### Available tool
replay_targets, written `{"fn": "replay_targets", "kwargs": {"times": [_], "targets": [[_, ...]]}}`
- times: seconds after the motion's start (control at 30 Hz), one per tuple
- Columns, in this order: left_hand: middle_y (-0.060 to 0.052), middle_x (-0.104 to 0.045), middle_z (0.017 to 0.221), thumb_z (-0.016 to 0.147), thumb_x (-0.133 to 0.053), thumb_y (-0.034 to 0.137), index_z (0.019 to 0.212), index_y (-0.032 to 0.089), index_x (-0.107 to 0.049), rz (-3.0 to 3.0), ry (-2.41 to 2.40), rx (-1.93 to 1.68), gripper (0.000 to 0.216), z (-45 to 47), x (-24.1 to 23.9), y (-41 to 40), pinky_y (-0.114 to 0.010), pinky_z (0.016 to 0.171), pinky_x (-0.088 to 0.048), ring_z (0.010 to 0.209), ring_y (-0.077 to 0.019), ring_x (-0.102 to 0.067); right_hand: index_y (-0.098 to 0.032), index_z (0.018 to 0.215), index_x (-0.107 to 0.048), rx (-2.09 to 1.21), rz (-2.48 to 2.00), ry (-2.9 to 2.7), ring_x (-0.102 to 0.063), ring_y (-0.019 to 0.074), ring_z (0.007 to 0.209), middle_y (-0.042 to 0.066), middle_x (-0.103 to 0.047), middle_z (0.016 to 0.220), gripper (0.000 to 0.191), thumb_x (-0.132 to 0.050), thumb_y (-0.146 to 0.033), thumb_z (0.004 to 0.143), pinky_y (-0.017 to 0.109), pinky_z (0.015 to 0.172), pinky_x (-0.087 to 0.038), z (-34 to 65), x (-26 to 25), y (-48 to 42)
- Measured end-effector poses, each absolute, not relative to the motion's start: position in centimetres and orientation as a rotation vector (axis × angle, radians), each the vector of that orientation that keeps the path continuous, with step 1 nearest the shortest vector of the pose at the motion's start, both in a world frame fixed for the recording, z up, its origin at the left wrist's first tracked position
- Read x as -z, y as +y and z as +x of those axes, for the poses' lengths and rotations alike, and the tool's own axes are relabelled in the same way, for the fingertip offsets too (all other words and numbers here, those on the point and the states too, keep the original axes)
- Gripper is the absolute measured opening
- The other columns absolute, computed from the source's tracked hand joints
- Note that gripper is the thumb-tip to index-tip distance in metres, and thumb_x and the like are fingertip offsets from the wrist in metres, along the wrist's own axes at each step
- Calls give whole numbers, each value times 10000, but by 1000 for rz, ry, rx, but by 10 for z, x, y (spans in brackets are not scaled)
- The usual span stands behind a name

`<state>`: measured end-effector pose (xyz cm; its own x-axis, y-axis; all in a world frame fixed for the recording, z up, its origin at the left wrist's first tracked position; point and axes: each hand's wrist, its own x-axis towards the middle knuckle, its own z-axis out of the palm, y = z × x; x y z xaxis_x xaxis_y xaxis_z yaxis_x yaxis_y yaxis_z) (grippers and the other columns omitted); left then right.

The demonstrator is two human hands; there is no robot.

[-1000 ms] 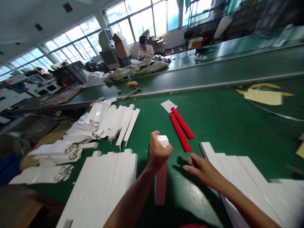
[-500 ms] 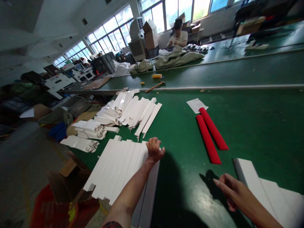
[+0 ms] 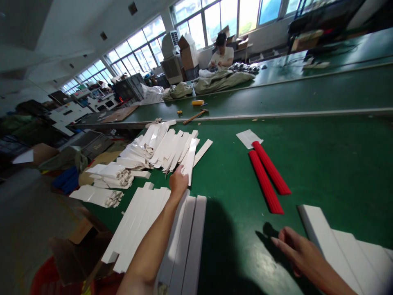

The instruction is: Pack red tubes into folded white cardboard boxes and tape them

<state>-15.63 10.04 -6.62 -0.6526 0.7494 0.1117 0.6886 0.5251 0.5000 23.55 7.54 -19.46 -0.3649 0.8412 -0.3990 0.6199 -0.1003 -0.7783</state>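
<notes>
My left hand point(image 3: 179, 180) reaches forward to a fanned pile of flat white cartons point(image 3: 159, 147), and its fingers close on the near end of one flat carton strip point(image 3: 190, 157). Under my left forearm lies a row of long folded white boxes point(image 3: 144, 221), the rightmost box point(image 3: 196, 237) at its edge. My right hand point(image 3: 294, 252) hovers low at the right, fingers loosely spread and holding nothing. It is next to a second row of white boxes point(image 3: 325, 233). Two red rolls point(image 3: 267, 176) lie side by side between the hands, farther out on the green table point(image 3: 322, 164).
A white sheet point(image 3: 248, 137) lies by the red rolls. Small stacks of folded cartons point(image 3: 110, 174) sit at the table's left edge. A hammer point(image 3: 193, 116) and yellow tape point(image 3: 197, 102) lie beyond. A person point(image 3: 222, 55) sits far off behind cloth bundles point(image 3: 221, 80). Cardboard boxes point(image 3: 82, 237) stand on the floor.
My left hand laid the long white box down at the right end of the left row, then moved forward to the carton pile. My right hand drew back; the view swung left.
</notes>
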Motion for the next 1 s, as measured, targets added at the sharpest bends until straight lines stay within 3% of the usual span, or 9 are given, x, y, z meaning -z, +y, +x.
{"fn": "replay_targets", "kwargs": {"times": [0.13, 0.23, 0.3, 0.4, 0.53, 0.63, 0.73, 0.87, 1.0], "targets": [[63, -506, 553, 765, -619, 303, 1149, 209, -673, 1392, 2264, -922, 399, -111, 15, 76, -229, 588, -429, 551, -126, -551, -172, 1132, -528, -807, -1352, -2166, -680, 255, 785, 128, -706, 947, 434, -552, -479, 826, 383, 693, -543, 210, 142, 86], [100, -400, 490, 705, -663, 340, 1077, 159, -686, 1271, 1704, -1033, 414, -73, -20, 59, -202, 478, -342, 425, -76, -414, -171, 1472, -331, -375, -988, -2285, -462, 350, 1312, 187, -441, 1481, 830, -691, -389, 756, 509, 1042, -410, 187, 100, 99], [94, -429, 486, 648, -713, 322, 1019, 127, -690, 1137, 1398, -1003, 420, -50, -39, 53, -191, 453, -312, 404, -60, -394, -182, 1528, -250, -271, -807, -2361, -301, 388, 1416, 176, -324, 1561, 986, -746, -421, 710, 571, 1126, -275, 175, 80, 109], [40, -543, 534, 602, -763, 321, 955, 110, -694, 1039, 1205, -933, 417, -25, -57, 56, -189, 451, -323, 426, -66, -449, -195, 1495, -337, -396, -642, -2387, -395, 388, 1356, 179, -467, 1464, 915, -739, -460, 716, 591, 1133, -242, 169, 66, 117], [3, -573, 604, 778, -637, 560, 1030, 100, -680, 1112, 1135, -1115, 527, -7, -51, 75, -202, 497, -372, 490, -74, -469, -170, 1294, -542, -953, -738, -2239, -642, 279, 991, 121, -662, 1159, 730, -790, -453, 668, 406, 890, -512, 182, 67, 120], [-100, -657, 993, 693, -694, 674, 1248, 114, -601, 1346, 1026, -1192, 794, 6, -29, 91, -241, 682, -478, 813, -154, -605, -147, 1195, -589, -1293, -834, -2065, -651, 252, 889, 87, -688, 1032, 666, -786, -504, 668, 355, 780, -535, 196, 73, 126], [-127, -588, 1275, 491, -901, 489, 1384, 172, -470, 1443, 977, -1161, 1041, 30, -5, 107, -289, 849, -504, 1086, -240, -588, -137, 1212, -587, -1441, -735, -1945, -633, 266, 1002, 92, -673, 1101, 671, -805, -451, 661, 377, 896, -511, 204, 74, 138], [-85, -652, 1074, 530, -896, 376, 1394, 159, -403, 1290, 1010, -1337, 1019, 59, 14, 124, -273, 757, -525, 908, -193, -636, -128, 1093, -649, -1757, -578, -1905, -648, 211, 886, 44, -689, 944, 611, -840, -445, 606, 336, 839, -530, 214, 73, 161], [-14, -644, 934, 635, -826, 415, 1516, 229, -127, 1272, 1053, -1426, 1140, 58, 18, 136, -243, 628, -501, 694, -136, -606, -119, 1107, -642, -1863, -708, -1849, -665, 210, 889, 65, -708, 967, 618, -750, -549, 676, 331, 838, -531, 225, 88, 203]]}}
